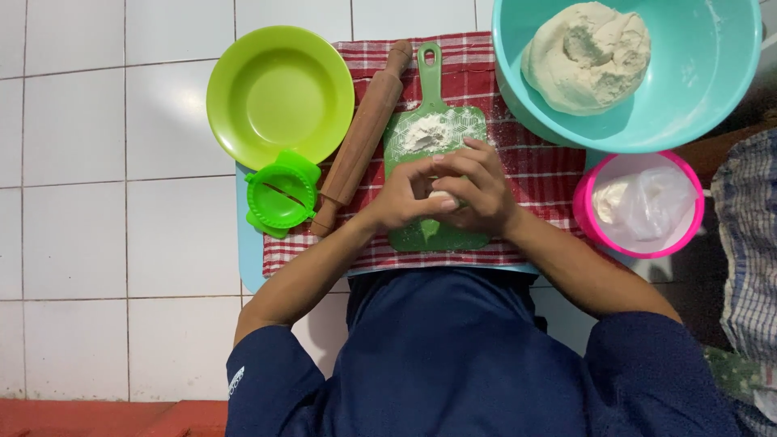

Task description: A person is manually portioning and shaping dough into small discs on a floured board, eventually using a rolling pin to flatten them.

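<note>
Head view looks straight down: both hands meet over a green cutting board (437, 162) lying on a red checked cloth (534, 170). Left hand (405, 198) and right hand (477, 190) are cupped together around a small dough piece (441, 196), fingers curled closed on it. Flour (427, 131) sits on the board at twelve o'clock of the hands. A rolling pin (360, 137) lies at ten o'clock, a green dumpling press (279, 194) at nine, a green plate (279, 93) beyond it. At one o'clock, a teal bowl (712, 81) holds the big dough lump (587, 57); a pink bowl (595, 218) is at three. Rolling it well probably wants light, even palm pressure.
</note>
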